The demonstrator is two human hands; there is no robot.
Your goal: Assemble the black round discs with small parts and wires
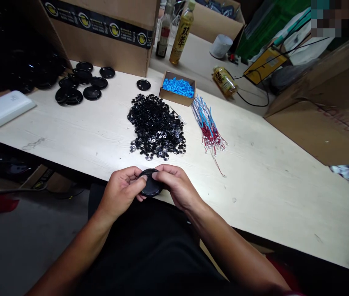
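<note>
Both my hands hold one round black plastic cover (151,187) at the table's near edge. My left hand (120,191) grips its left side, the thumb lying on the upper face. From the right, my right hand (176,183) presses its thumb near the top of the disc, fingers behind the far rim. Whether a small part sits under the thumbs I cannot tell. Just beyond my hands lies a heap of small black ring-like parts (156,123). To its right is a bundle of red, blue and white wires (207,123) with small white ends.
Several more black round covers (92,93) lie at the left back, near a white power bank (5,111). A small carton of blue pieces (177,100) stands behind the heap. Bottles (180,37), a yellow box (265,65) and large cartons (109,53) line the back and right.
</note>
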